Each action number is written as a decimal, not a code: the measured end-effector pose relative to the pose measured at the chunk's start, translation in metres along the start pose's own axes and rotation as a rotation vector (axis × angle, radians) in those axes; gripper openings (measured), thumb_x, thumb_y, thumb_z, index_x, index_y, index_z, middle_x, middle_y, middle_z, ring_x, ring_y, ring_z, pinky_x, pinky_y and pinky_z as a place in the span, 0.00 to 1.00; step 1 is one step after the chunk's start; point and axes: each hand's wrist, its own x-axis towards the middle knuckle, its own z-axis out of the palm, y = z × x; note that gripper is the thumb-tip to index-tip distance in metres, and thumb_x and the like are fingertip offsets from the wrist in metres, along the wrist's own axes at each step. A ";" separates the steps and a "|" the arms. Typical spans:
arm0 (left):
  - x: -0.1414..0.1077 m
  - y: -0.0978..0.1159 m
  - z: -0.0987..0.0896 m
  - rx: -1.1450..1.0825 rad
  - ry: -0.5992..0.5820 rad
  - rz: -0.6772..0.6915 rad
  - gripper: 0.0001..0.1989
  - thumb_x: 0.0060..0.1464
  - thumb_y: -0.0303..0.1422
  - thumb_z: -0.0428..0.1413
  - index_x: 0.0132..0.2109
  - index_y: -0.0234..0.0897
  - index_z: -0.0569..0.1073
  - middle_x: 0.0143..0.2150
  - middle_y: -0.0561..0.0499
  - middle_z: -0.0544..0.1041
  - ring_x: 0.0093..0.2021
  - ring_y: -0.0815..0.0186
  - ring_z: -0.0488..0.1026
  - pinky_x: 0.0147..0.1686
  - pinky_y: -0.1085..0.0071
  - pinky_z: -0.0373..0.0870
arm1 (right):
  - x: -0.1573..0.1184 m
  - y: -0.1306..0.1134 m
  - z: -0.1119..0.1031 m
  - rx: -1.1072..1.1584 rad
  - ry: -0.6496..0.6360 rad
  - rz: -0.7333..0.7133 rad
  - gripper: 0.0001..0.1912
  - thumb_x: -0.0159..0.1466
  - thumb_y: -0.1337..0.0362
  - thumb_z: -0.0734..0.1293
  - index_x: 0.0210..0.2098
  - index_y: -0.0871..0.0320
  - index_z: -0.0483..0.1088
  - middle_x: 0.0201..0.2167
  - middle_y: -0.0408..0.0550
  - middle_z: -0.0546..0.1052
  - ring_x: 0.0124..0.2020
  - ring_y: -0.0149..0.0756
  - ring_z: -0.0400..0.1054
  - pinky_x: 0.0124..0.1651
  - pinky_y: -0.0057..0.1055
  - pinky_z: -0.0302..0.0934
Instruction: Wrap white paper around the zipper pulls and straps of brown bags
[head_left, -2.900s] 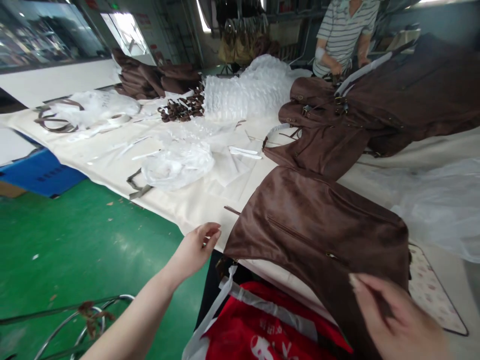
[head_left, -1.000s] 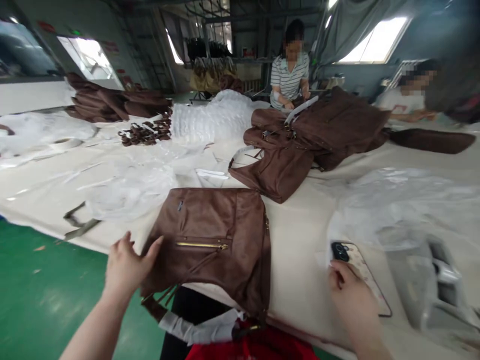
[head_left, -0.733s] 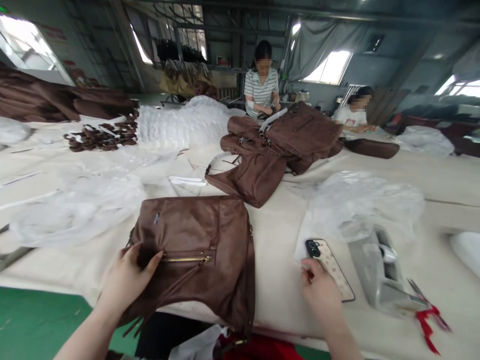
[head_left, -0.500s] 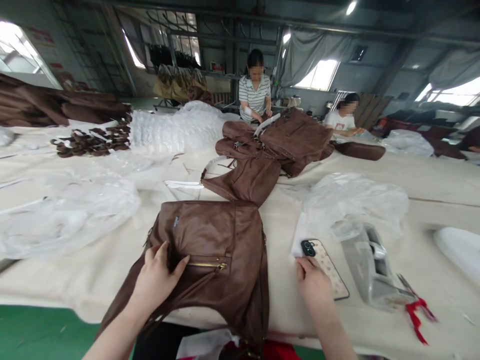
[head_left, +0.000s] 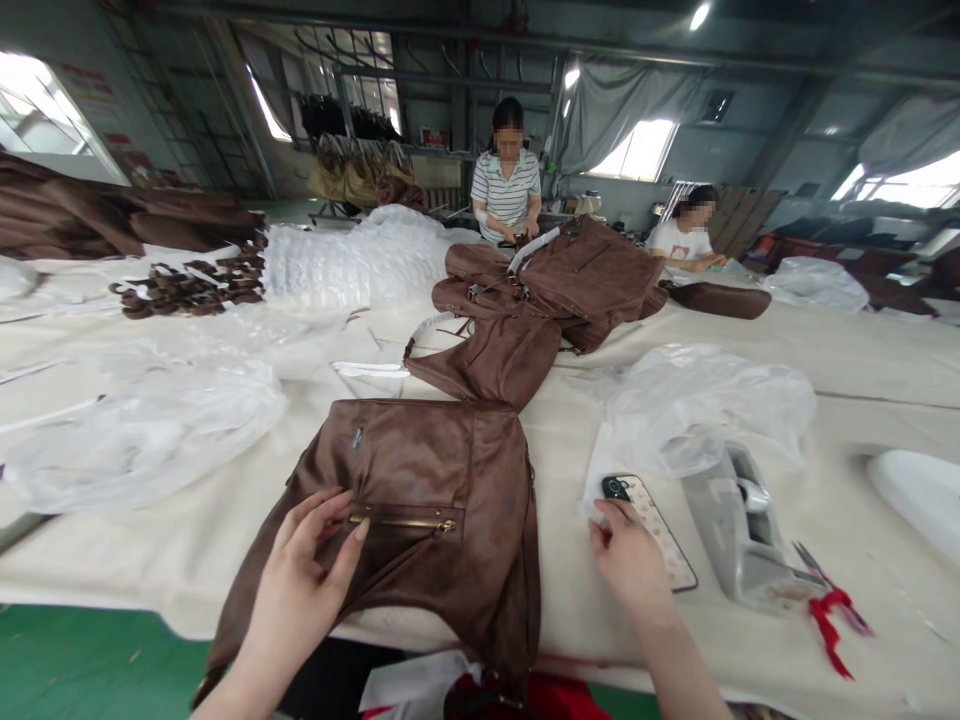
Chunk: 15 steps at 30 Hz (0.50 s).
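Observation:
A brown leather bag (head_left: 427, 460) lies on the table in front of me, its front zipper pocket (head_left: 405, 522) facing up and its lower part hanging past the table edge. Over the bag's left side is my left hand (head_left: 307, 560), thumb and fingers apart, with the thumb tip by the zipper's left end. My right hand (head_left: 630, 560) is beside a phone in a patterned case (head_left: 664, 535) and covers part of it. Its fingers are bent close together at the lower edge of a whitish sheet (head_left: 598, 465); whatever they pinch is too small to make out.
Right of the phone stand a grey tape dispenser (head_left: 739, 540) and scissors with red cloth (head_left: 832, 605). Clear plastic bags (head_left: 705, 405) lie behind, another (head_left: 157, 430) at left. More brown bags (head_left: 570, 280) are piled ahead. Two people work across the table.
My left hand has lifted a little off the bag, and its fingers have spread. My right hand has shifted slightly up at the phone's edge. The bag lies nearly as before.

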 end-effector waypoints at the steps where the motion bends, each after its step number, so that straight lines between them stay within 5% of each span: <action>1: -0.001 0.001 0.000 -0.003 -0.005 0.011 0.20 0.55 0.47 0.54 0.49 0.39 0.72 0.52 0.45 0.70 0.45 0.58 0.74 0.48 0.60 0.75 | 0.001 -0.001 0.001 -0.014 -0.004 -0.018 0.14 0.62 0.68 0.60 0.44 0.61 0.73 0.47 0.54 0.75 0.39 0.39 0.72 0.44 0.33 0.62; 15: -0.008 0.019 0.002 -0.071 -0.127 0.033 0.16 0.55 0.44 0.54 0.44 0.40 0.75 0.51 0.44 0.72 0.47 0.58 0.74 0.45 0.63 0.76 | 0.019 0.009 -0.006 0.310 -0.085 0.204 0.12 0.60 0.56 0.63 0.29 0.54 0.76 0.26 0.46 0.78 0.26 0.38 0.71 0.31 0.31 0.60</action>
